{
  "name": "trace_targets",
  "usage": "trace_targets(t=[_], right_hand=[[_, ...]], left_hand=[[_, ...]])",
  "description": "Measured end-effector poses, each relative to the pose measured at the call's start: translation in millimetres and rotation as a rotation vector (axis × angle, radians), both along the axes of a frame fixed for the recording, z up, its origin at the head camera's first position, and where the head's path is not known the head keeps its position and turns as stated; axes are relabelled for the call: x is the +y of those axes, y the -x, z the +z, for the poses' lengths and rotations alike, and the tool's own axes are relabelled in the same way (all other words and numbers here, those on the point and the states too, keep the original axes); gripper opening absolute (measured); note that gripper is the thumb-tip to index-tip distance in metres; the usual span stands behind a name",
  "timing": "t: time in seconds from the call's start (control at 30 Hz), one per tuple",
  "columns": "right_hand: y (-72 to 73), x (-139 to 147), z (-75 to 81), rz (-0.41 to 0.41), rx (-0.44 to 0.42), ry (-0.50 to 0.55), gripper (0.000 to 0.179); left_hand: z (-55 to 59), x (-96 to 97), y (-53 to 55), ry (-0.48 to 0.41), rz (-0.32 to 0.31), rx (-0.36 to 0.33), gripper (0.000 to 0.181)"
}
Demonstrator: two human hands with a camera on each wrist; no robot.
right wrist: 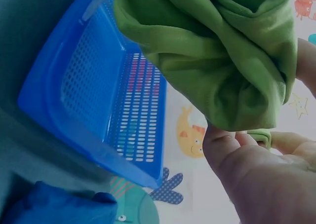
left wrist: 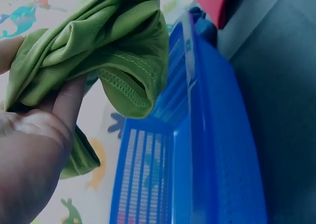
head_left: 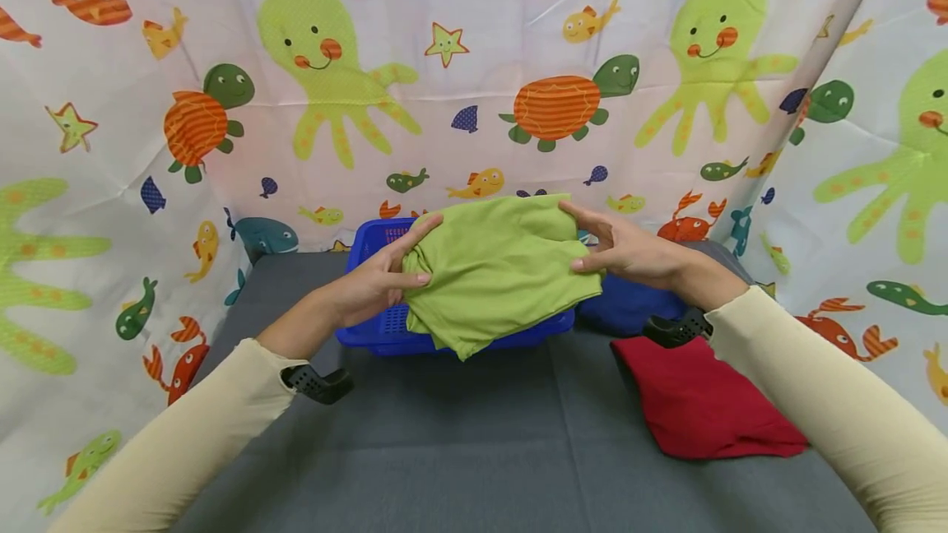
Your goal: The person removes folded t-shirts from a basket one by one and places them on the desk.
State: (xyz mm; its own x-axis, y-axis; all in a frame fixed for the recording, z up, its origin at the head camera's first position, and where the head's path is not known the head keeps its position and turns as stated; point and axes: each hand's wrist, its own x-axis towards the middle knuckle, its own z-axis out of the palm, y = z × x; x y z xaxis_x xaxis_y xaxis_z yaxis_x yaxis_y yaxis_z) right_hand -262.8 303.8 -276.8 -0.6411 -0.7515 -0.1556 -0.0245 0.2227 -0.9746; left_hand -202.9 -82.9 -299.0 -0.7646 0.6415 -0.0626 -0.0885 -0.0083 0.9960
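Note:
A folded lime-green garment (head_left: 504,270) is held up between both hands, over the blue plastic basket (head_left: 363,334). On its left edge the left hand (head_left: 381,274) grips it between thumb and fingers. The right hand (head_left: 629,249) pinches the opposite edge. In the left wrist view a stitched hem shows on the green garment (left wrist: 98,51), which hangs in loose folds. From the right wrist, the basket (right wrist: 94,81) appears below and beside the green cloth (right wrist: 222,61). Most of the basket's inside is hidden behind the garment in the head view.
A red folded cloth (head_left: 711,401) lies on the grey surface (head_left: 415,451) at the right. Behind it, partly covered by the right arm, sits a dark blue cloth (head_left: 629,307). A white curtain (head_left: 459,155) printed with sea animals surrounds the back and sides.

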Motion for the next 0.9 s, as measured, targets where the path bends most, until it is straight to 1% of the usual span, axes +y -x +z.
trace_targets(t=[0.27,0.4,0.53,0.7,0.77,0.9], right_hand=[[-11.8,21,-6.8,0.016,-0.026,0.006,0.094],[-19.9,33,-13.0,0.015,-0.032,-0.001,0.094],[-26.3,40,-19.8,0.027,-0.049,-0.006,0.094],[-34.2,49,-27.3,0.032,-0.091,0.001,0.095],[-37.5,54,-28.7,0.033,-0.092,0.000,0.094],[-42.8,62,-29.1,0.038,-0.066,-0.010,0.093]], left_hand=[[-4.1,20.8,-11.0,-0.012,-0.024,-0.041,0.085],[-8.9,30.2,-15.2,-0.030,-0.051,-0.087,0.086],[-13.7,35.8,-19.9,-0.034,-0.077,-0.125,0.087],[-19.3,42.4,-26.7,-0.016,-0.081,-0.153,0.088],[-21.3,45.7,-29.1,-0.013,-0.084,-0.164,0.088],[-24.5,51.2,-32.7,-0.009,-0.112,-0.167,0.089]])
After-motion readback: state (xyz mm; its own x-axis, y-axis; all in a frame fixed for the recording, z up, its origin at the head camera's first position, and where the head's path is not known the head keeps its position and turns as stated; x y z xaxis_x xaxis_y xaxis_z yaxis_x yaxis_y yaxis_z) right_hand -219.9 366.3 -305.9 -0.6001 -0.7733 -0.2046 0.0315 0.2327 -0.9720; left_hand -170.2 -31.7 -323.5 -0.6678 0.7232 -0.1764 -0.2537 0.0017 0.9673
